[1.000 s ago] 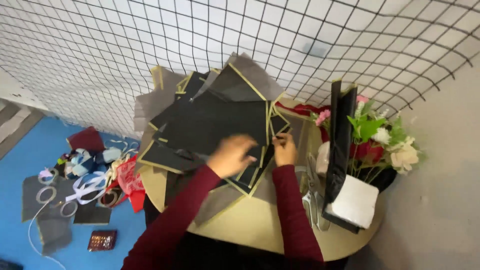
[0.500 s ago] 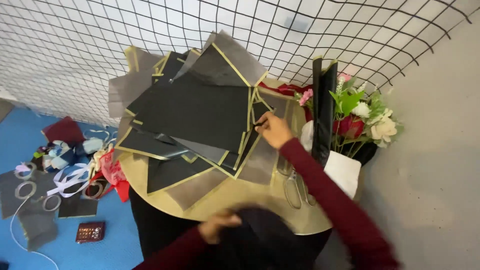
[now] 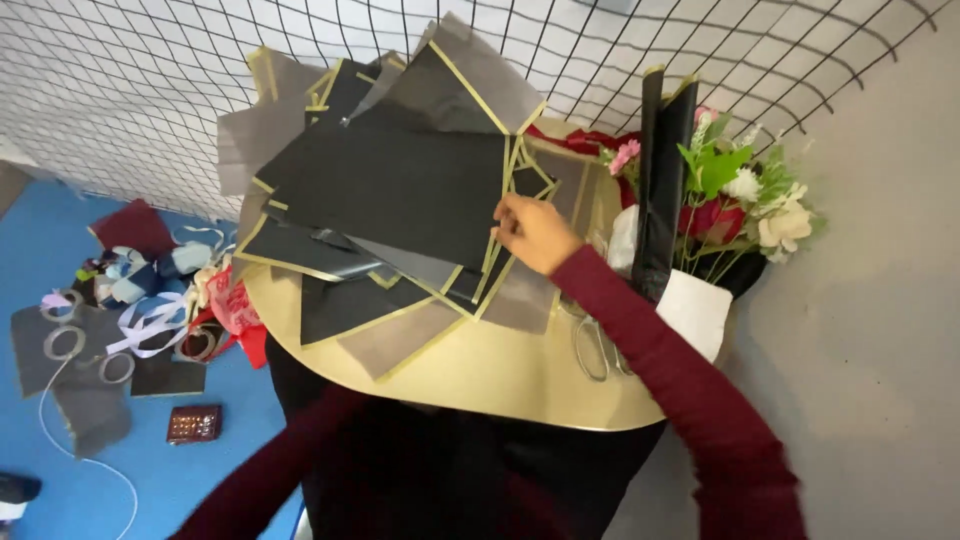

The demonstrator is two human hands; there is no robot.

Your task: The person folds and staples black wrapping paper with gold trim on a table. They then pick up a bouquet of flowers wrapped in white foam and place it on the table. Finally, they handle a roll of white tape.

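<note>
My right hand (image 3: 535, 232) pinches the black sheets (image 3: 400, 190); left hand unseen, grip unknowable. A careless tug could slide the stack off the gold table (image 3: 520, 375).

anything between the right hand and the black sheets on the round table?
Nothing visible. The right hand already rests on the right edge of the stacked black gold-edged sheets on the gold round table. The scissors lie nearer the person, under the forearm, and the flower bunch stands off to the right.
</note>
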